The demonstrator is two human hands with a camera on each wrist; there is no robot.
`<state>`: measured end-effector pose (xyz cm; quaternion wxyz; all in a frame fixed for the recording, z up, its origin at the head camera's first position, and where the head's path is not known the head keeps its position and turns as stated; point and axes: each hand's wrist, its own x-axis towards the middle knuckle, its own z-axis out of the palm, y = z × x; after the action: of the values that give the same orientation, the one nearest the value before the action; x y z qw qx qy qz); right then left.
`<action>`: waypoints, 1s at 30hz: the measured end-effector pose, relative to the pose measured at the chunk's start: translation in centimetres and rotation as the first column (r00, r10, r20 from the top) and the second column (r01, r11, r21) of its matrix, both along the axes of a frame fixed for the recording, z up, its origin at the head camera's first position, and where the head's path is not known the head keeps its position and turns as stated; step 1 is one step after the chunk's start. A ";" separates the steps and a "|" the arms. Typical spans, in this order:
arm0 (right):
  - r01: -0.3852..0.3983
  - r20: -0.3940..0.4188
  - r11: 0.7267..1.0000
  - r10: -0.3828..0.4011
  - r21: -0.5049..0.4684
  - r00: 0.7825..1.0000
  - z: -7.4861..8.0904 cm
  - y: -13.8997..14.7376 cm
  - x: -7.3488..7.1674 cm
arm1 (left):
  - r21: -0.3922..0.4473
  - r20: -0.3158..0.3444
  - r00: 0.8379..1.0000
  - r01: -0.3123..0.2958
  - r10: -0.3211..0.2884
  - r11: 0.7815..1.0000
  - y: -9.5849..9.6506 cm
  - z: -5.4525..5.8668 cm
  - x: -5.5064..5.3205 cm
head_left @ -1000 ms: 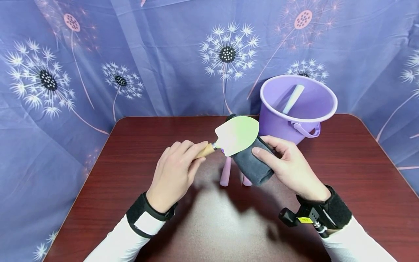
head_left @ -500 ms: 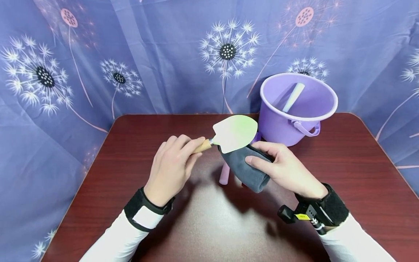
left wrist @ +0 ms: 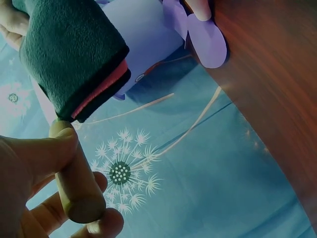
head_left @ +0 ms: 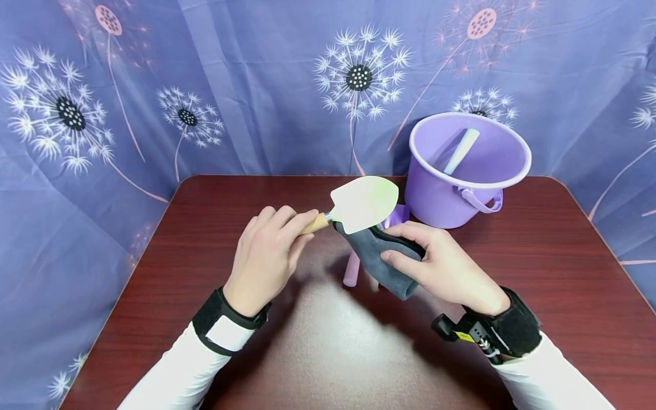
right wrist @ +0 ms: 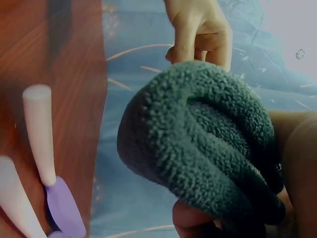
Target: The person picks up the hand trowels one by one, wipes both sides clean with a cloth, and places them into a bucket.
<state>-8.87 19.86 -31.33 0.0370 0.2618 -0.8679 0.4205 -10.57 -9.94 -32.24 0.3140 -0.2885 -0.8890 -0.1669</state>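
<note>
Gripping left hand [head_left: 269, 256]: narrow grasp, thumb and fingers curled round the wooden handle [left wrist: 81, 188] of the trowel [head_left: 365, 204].
Trowel: held up over the middle of the table [head_left: 564, 256], blade pointing right, its near edge overlapping the cloth in head view; blade-cloth contact can't be told.
Right hand [head_left: 443, 262]: holding the dark grey cloth [head_left: 366, 250], thumb on top, index finger along the far edge; some fingers hidden below.
Cloth: folded thick, lifted, just right of left hand and below the trowel blade; pinkish strip [left wrist: 101, 89] shows between its layers in left wrist view.
Pink handle [head_left: 352, 270]: on table, partly under the cloth in head view.
Purple blade [right wrist: 66, 208]: joined to a pale handle, resting on the table.
Bucket [head_left: 433, 202]: light purple, far right, upright, pale stick [head_left: 462, 151] leaning inside.
Curtain [head_left: 256, 114]: blue, dandelion print, far side.
</note>
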 end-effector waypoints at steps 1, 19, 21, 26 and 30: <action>0.000 -0.029 1.000 0.000 0.009 1.000 0.0 0.0 0.0 | -0.004 -0.002 1.000 -0.003 0.003 1.000 0.0 0.0 -0.1; 0.005 -0.164 0.927 0.060 0.375 0.985 -0.2 -0.5 0.7 | 0.118 0.022 0.995 0.091 -0.094 0.989 0.1 1.6 -2.6; 0.008 -0.169 0.919 0.064 0.395 0.983 -0.2 -0.5 0.8 | 0.115 0.012 0.996 0.089 -0.091 0.989 0.2 1.9 -3.0; 0.003 -0.182 0.903 0.083 0.430 0.980 -0.2 -0.6 1.0 | 0.118 -0.020 0.992 0.125 -0.123 0.985 0.7 3.1 -3.9; -0.008 -0.185 0.899 0.099 0.438 0.978 -0.2 -0.6 1.1 | 0.106 -0.039 0.987 0.160 -0.157 0.981 1.6 4.5 -4.7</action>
<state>-7.76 19.30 -31.50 0.0545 0.3287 -0.9239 0.1881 -15.31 -8.31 -27.76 0.3284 -0.3434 -0.8478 -0.2354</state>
